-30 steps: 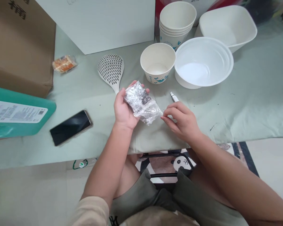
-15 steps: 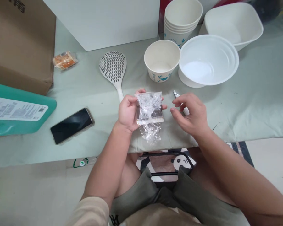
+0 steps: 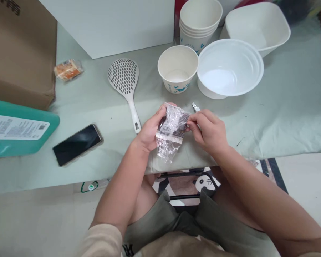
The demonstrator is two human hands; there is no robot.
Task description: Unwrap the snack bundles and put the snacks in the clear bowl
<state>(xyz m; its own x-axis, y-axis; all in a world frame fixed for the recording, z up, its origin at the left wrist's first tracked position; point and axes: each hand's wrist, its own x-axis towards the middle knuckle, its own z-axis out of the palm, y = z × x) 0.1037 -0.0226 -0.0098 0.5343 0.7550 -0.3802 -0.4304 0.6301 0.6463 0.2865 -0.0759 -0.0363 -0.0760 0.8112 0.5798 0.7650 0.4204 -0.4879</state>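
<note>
A crinkled clear plastic packet (image 3: 172,125) with something dark inside is held near the table's front edge. My left hand (image 3: 151,130) grips its left side, the thumb on top and the other fingers behind. The fingertips of my right hand (image 3: 210,131) pinch the packet's right edge. Just beyond my right hand lies a small silvery metal tool (image 3: 195,107), partly hidden by the fingers. To the left of the packet rests a pale slotted skimmer (image 3: 124,78), its handle end close to my left hand.
Beyond my hands stand a paper bowl (image 3: 178,69), a stack of paper cups (image 3: 200,21), a white round bowl (image 3: 230,69) and a squarish tub (image 3: 259,26). Leftward are a phone (image 3: 78,144), a wrapped snack (image 3: 68,70), a green jug (image 3: 21,126) and a cardboard box (image 3: 21,53).
My right hand has moved left and now pinches the packet's right edge. The packet has tilted in my left hand. The whole view has shifted slightly.
</note>
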